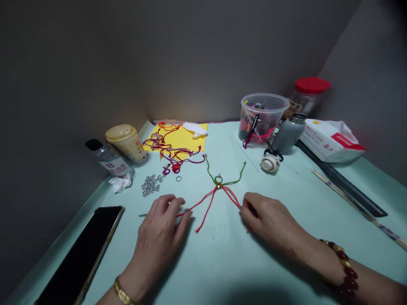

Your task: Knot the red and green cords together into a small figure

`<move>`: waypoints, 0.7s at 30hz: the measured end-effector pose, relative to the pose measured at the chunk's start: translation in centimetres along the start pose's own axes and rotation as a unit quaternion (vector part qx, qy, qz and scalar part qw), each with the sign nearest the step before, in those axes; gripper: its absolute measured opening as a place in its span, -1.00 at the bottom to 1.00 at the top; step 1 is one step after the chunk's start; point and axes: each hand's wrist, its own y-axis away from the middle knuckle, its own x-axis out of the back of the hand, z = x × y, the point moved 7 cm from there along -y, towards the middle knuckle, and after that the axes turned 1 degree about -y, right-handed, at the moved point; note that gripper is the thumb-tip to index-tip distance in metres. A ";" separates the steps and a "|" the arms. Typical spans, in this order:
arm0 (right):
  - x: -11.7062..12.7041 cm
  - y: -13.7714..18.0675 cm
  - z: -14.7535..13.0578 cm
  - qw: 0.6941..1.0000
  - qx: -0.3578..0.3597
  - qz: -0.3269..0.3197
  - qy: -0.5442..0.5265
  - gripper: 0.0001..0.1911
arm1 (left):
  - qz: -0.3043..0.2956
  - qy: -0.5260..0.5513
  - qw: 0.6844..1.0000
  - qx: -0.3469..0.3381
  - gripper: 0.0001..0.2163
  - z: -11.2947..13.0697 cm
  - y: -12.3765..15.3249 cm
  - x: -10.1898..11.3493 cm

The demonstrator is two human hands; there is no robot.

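A small knotted piece of red cord and green cord lies mid-table, its strands spread outward. A metal ring sits at its centre. My left hand has curled fingers, with a red strand running in between thumb and forefinger; the fingertips underneath are hidden. A thin metal tip pokes out left of this hand, and its other end is covered. On the right, my right hand pinches the red strands leading to that side. One red end shows below its fingers.
Several small metal rings lie left of centre. Tangled cords cover yellow paper. A phone, a bottle and a lidded cup stand left. At right are a clear tub, a grey flask and a black bar.
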 end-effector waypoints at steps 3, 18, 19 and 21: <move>0.0 0.5 -0.8 0.999 0.048 0.009 0.005 -0.87 | -0.078 0.023 0.995 -0.052 -0.75 1.9 0.1 -1.3; -0.7 -0.5 0.1 0.998 0.035 -0.043 0.034 -0.88 | -0.203 0.080 0.975 -0.037 -0.78 3.4 -0.6 -3.1; -0.6 -0.6 0.1 0.998 0.035 -0.049 0.013 -0.87 | -0.203 0.088 0.974 -0.039 -0.78 3.6 -0.7 -3.2; -0.3 -0.8 0.2 0.996 0.036 -0.067 -0.049 -0.86 | -0.201 0.106 0.973 -0.047 -0.81 4.1 -0.9 -3.4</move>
